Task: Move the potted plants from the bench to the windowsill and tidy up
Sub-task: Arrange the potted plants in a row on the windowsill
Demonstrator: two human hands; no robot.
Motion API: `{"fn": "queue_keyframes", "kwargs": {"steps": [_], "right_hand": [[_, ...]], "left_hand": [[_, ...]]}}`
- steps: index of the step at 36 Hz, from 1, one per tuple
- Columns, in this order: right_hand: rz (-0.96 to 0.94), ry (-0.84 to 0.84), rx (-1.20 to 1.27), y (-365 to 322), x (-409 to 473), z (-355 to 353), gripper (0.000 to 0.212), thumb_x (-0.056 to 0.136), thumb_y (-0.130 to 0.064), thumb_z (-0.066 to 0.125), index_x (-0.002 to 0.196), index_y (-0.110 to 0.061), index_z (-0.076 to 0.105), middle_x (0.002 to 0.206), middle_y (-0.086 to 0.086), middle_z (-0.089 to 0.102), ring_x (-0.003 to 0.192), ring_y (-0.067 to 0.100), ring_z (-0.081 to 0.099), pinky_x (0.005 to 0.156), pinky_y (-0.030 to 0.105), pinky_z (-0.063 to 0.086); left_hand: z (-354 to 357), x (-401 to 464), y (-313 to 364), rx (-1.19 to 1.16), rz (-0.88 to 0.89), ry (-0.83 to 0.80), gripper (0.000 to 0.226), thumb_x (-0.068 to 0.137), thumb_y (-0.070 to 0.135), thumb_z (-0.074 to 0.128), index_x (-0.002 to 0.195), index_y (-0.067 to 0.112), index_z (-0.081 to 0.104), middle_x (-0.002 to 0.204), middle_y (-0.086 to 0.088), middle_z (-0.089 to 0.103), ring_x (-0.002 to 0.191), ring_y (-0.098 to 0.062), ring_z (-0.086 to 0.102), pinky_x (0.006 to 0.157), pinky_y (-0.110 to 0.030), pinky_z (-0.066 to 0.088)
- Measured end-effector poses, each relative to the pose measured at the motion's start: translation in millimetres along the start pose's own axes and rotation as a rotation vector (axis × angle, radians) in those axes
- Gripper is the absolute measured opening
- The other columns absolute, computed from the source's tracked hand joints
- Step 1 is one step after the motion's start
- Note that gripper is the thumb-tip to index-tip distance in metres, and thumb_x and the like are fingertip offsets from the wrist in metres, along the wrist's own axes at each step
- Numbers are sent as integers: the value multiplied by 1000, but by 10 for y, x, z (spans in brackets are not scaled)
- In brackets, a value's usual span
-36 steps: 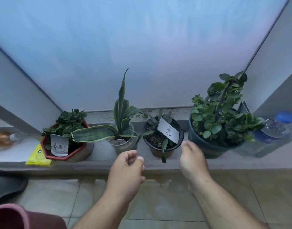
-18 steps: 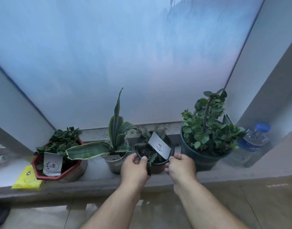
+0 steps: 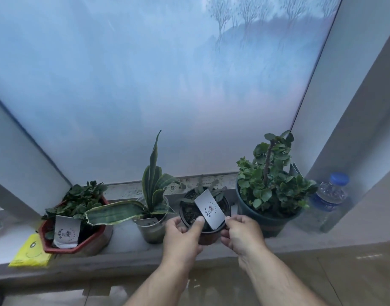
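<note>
Several potted plants stand in a row on the windowsill (image 3: pixel 128 239). A small dark round pot (image 3: pixel 208 234) with a white card stuck in its soil sits in the middle. My left hand (image 3: pixel 182 237) grips its left rim, thumb over the edge. My right hand (image 3: pixel 241 234) grips its right rim. Left of it stands a snake plant in a grey pot (image 3: pixel 153 226). At the far left is a red angular pot (image 3: pixel 76 235) with leafy greens and a card. To the right is a big dark blue pot (image 3: pixel 267 219) with a bushy plant.
A clear water bottle with a blue cap (image 3: pixel 326 202) stands in the sill's right corner against the wall. A yellow packet (image 3: pixel 29 253) lies at the sill's left front edge. Frosted window glass (image 3: pixel 167 85) rises behind the pots. Tiled floor lies below.
Both hands reached forward from in front of the sill and closed on the small dark pot's rim. The view has tilted upward and moved closer.
</note>
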State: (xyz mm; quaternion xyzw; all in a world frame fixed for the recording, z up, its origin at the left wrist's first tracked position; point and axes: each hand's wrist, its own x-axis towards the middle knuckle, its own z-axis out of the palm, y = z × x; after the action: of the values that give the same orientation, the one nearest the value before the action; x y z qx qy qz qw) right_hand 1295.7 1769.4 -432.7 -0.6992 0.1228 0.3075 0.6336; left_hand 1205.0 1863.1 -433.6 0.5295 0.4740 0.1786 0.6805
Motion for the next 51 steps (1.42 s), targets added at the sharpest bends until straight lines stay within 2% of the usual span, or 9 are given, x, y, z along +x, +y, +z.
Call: {"fn": "queue_keyframes", "kwargs": {"steps": [7, 12, 15, 19, 23, 27, 33, 43, 51], "right_hand": [[63, 6, 34, 88, -1, 83, 9, 99, -9, 55, 93, -5, 60, 67, 9, 64, 56, 17, 63, 58, 32, 57], [40, -18, 10, 87, -26, 71, 16, 97, -13, 54, 86, -7, 65, 71, 8, 67, 62, 22, 65, 60, 35, 49], [-35, 47, -5, 39, 36, -7, 14, 99, -19, 58, 90, -11, 65, 77, 8, 70, 70, 24, 66, 62, 34, 54], [-16, 18, 10, 25, 72, -16, 14, 100, -12, 58, 88, -9, 65, 65, 5, 65, 61, 18, 62, 65, 35, 59], [25, -11, 6, 56, 44, 14, 13, 100, -11, 58, 89, -6, 62, 71, 8, 66, 62, 18, 68, 75, 43, 63], [53, -29, 15, 53, 8, 9, 11, 101, -12, 57, 94, -5, 62, 77, 12, 67, 63, 18, 71, 61, 35, 62], [51, -33, 5, 59, 16, 33, 12, 101, -12, 56, 93, -5, 61, 78, 13, 66, 65, 20, 71, 58, 34, 60], [64, -56, -11, 75, 2, 49, 14, 101, -12, 56, 93, -3, 63, 75, 12, 69, 63, 19, 71, 60, 35, 61], [60, -32, 20, 54, 4, 30, 9, 101, -12, 56, 95, -7, 61, 78, 9, 66, 65, 19, 69, 64, 36, 61]], "left_hand": [[-46, 154, -41, -57, -10, -10, 51, 92, -3, 62, 129, 29, 46, 88, -11, 71, 67, -17, 74, 56, -29, 59], [-95, 230, -12, -116, -42, 4, 47, 97, 2, 56, 138, 22, 45, 100, -15, 71, 68, -19, 74, 65, -36, 63], [-51, 183, -38, -135, -66, 3, 39, 98, 7, 58, 131, 26, 47, 102, -11, 70, 72, -20, 73, 64, -36, 64], [-31, 210, -40, -128, -33, 7, 32, 99, 6, 57, 122, 26, 50, 102, -14, 70, 69, -19, 68, 58, -31, 61], [-70, 252, -18, -185, -17, 12, 32, 99, 7, 58, 129, 19, 51, 107, -16, 68, 69, -17, 66, 70, -37, 62], [-41, 232, -43, -267, -103, 27, 38, 98, 11, 62, 132, 9, 46, 118, -18, 64, 94, -31, 70, 83, -48, 61], [-25, 232, -35, -217, -150, -41, 16, 101, 13, 57, 114, 4, 57, 103, -17, 73, 78, -23, 71, 64, -35, 61], [-13, 216, -57, -217, -239, -110, 34, 105, 33, 48, 122, 6, 58, 109, -19, 75, 90, -31, 74, 59, -33, 60], [-67, 257, -36, -175, -139, 22, 15, 98, 18, 63, 100, 4, 58, 87, -17, 69, 68, -22, 67, 52, -30, 59]]}}
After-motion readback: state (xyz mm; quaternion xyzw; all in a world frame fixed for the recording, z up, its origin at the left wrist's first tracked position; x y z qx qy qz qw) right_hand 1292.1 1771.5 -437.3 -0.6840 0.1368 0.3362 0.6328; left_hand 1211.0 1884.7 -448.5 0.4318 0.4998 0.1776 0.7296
